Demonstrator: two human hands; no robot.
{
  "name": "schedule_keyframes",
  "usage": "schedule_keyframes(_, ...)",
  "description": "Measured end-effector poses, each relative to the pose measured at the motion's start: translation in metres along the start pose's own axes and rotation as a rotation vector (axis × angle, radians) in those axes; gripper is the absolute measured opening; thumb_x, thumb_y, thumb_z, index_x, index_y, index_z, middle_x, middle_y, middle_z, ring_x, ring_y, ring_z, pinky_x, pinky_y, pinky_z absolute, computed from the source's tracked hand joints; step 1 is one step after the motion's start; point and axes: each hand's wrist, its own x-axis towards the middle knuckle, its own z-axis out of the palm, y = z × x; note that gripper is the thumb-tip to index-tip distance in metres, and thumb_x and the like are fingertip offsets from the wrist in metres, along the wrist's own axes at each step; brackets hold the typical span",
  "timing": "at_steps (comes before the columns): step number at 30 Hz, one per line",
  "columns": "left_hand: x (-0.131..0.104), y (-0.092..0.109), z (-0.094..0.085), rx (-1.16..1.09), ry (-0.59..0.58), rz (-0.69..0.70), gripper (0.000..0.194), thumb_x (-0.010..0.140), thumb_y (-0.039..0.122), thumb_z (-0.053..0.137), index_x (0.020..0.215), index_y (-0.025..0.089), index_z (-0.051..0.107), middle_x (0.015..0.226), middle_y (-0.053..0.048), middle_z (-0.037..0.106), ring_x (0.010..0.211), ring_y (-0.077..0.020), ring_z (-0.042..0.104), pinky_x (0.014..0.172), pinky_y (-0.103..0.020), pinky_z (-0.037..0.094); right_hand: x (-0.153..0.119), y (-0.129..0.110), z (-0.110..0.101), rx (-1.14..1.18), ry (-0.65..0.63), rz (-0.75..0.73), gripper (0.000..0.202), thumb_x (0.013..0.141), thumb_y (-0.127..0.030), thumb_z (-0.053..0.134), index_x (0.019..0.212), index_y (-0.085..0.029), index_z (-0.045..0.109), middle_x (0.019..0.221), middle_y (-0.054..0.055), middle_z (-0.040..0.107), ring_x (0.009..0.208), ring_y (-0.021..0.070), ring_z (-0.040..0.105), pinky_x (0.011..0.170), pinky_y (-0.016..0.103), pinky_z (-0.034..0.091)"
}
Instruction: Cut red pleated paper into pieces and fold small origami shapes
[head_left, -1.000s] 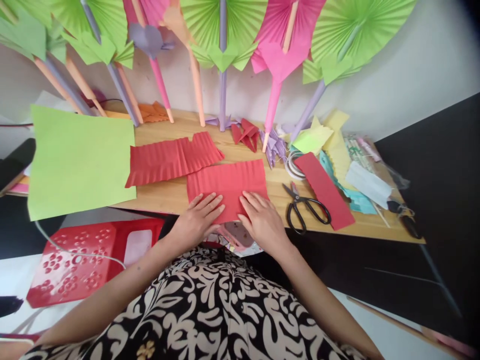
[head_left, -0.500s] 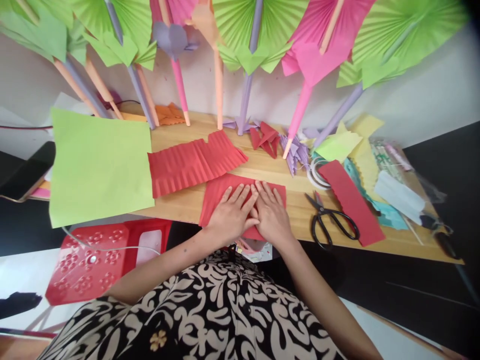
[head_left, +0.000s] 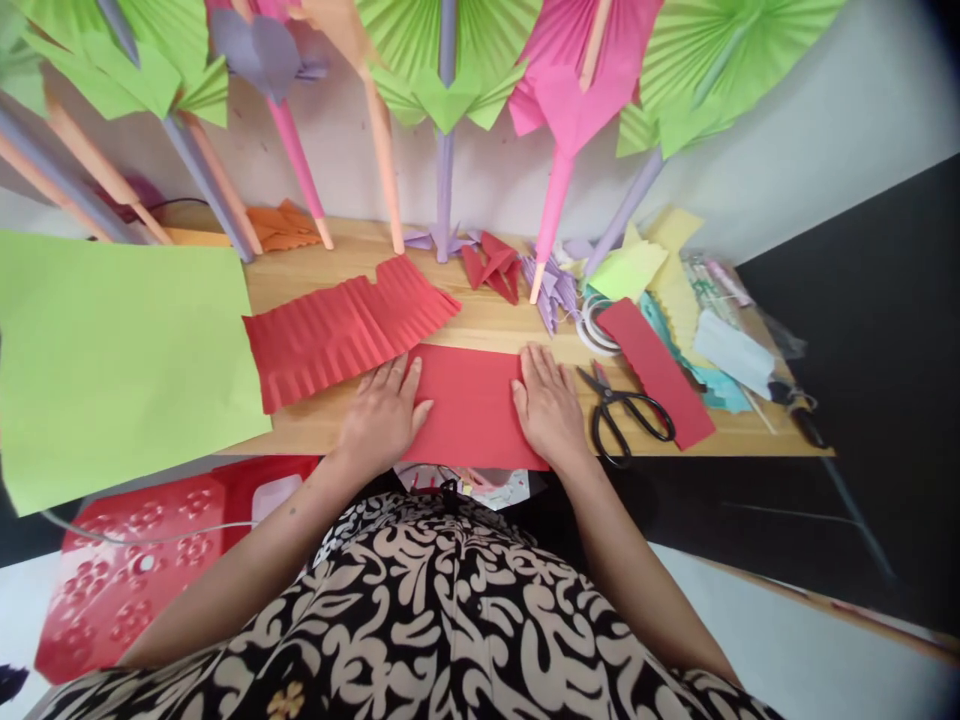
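A flat sheet of red paper lies at the front edge of the wooden table. My left hand rests flat at its left side, fingers stretched out and pointing away from me. On the opposite side my right hand lies palm down along the sheet's right edge, fingers extended. Both hands partly cover the paper's edges. Just beyond my left fingertips is a red pleated paper strip. Black-handled scissors lie a little right of my right hand, with their blades pointing away from me.
A large green sheet covers the table's left end, overhanging the front. A red strip, white tape rolls and paper scraps lie to the right. Paper fans on rolled sticks lean along the wall. A red plastic stool stands below left.
My hands were together over the middle of the red sheet; they have spread apart to its left and right sides. The view has shifted to the right.
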Motion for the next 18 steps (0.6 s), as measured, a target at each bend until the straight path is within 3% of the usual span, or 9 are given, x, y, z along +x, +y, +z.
schedule_keyframes(4,-0.004,0.011,-0.001,-0.045,0.073,0.024,0.054,0.102,0.032,0.041,0.148,0.003,0.047,0.154,-0.027,0.044,0.143,-0.0385,0.044,0.116,-0.059,0.037,-0.015,-0.012,-0.005,0.019,0.112,0.025,0.052,0.101,-0.023,0.036,0.149,-0.003,0.047,0.156,0.023,0.045,0.150,0.0326,0.035,0.124,0.057,0.023)
schedule_keyframes(8,-0.007,0.034,0.006,-0.122,0.110,0.239,0.051,0.100,0.018,0.038,0.148,0.002,0.046,0.157,-0.023,0.042,0.150,-0.0320,0.036,0.123,-0.053,0.030,-0.030,-0.051,0.002,0.100,-0.023,-0.242,0.052,0.101,-0.024,0.040,0.150,-0.005,0.047,0.159,0.017,0.042,0.153,0.0276,0.031,0.127,0.049,0.023)
schedule_keyframes(10,-0.012,0.037,0.011,-0.144,0.095,0.279,0.052,0.101,0.022,0.040,0.148,0.002,0.046,0.155,-0.024,0.044,0.149,-0.0335,0.038,0.122,-0.054,0.032,-0.036,-0.060,0.006,0.119,-0.065,-0.311,0.051,0.102,-0.024,0.040,0.150,-0.007,0.048,0.159,0.016,0.043,0.152,0.0247,0.033,0.127,0.047,0.024)
schedule_keyframes(14,-0.029,0.016,0.012,-0.113,0.083,0.268,0.065,0.099,0.046,0.051,0.148,0.004,0.046,0.158,-0.027,0.036,0.150,-0.0393,0.032,0.121,-0.060,0.030,-0.056,-0.040,0.002,0.087,-0.071,-0.306,0.062,0.100,-0.039,0.050,0.154,-0.010,0.041,0.161,0.015,0.039,0.153,0.0268,0.032,0.126,0.050,0.025)
schedule_keyframes(18,-0.052,-0.010,0.005,-0.029,0.068,0.263,0.074,0.095,0.049,0.056,0.150,0.002,0.043,0.160,-0.029,0.031,0.151,-0.0409,0.028,0.122,-0.059,0.028,-0.082,-0.005,-0.006,0.044,-0.072,-0.275,0.071,0.096,-0.037,0.058,0.157,-0.009,0.034,0.161,0.017,0.038,0.153,0.0300,0.031,0.123,0.053,0.030)
